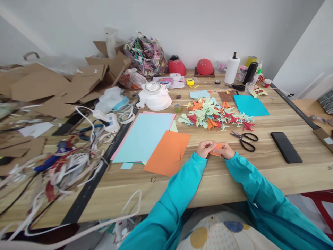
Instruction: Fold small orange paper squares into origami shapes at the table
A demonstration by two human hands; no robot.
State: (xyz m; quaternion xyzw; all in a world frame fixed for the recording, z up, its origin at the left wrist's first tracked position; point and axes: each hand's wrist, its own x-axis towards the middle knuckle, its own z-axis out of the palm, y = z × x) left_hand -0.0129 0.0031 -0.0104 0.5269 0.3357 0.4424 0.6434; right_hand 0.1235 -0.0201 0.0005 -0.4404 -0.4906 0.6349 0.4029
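A small piece of orange paper (215, 151) is pinched between both my hands, just above the table's front part. My left hand (205, 148) is closed on its left side, and my right hand (226, 150) grips the right side. Fingers cover much of the paper, so its folds are hard to make out. Left of my hands lie larger orange sheets (166, 156), partly over a stack of light blue paper (145, 133). Beyond my hands is a heap of folded paper shapes (208, 113) in green, red and orange. Black-handled scissors (247, 140) rest to the right.
A black phone (286, 147) lies at the right, and a teal sheet (251, 105) farther back. Tangled cords (70, 166) and torn cardboard (41, 83) crowd the left. Along the wall stand a bag of colourful scraps (145, 55), red cushions (204, 66) and a white roll (231, 70).
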